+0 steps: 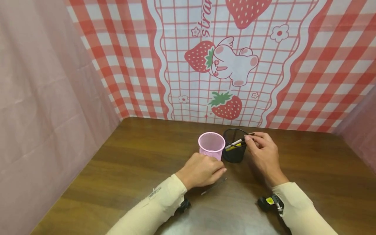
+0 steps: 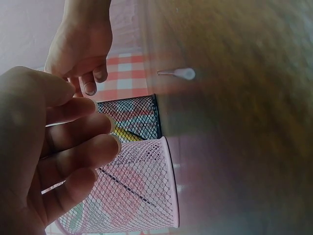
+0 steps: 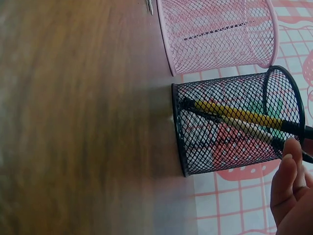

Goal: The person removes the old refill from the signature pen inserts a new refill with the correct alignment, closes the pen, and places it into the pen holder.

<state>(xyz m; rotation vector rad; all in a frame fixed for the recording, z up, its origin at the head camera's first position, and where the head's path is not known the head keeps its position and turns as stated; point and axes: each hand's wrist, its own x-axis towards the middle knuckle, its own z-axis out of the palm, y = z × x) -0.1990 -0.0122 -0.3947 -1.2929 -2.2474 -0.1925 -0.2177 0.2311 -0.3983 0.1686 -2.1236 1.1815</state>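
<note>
Near the back of the table a black mesh pen cup (image 1: 233, 157) stands upright, with a yellow-and-black pen (image 3: 239, 113) and a white-and-black pen (image 3: 247, 129) leaning inside it. At its rim my right hand (image 1: 265, 155) pinches the black upper end of the white pen between thumb and fingers. Just left of it stands a pink mesh pen cup (image 1: 211, 153). My left hand (image 1: 202, 170) is in front of the pink cup, its fingers (image 2: 93, 152) loosely curled and holding nothing. In the head view that hand hides the cup's lower part.
A slim, silvery stick-like item (image 1: 213, 187) lies on the brown wooden table (image 1: 132, 156) close to my left hand. Behind the table hangs a red-and-white strawberry cloth (image 1: 191, 81). A pale pink curtain (image 1: 50, 98) hangs at the left side.
</note>
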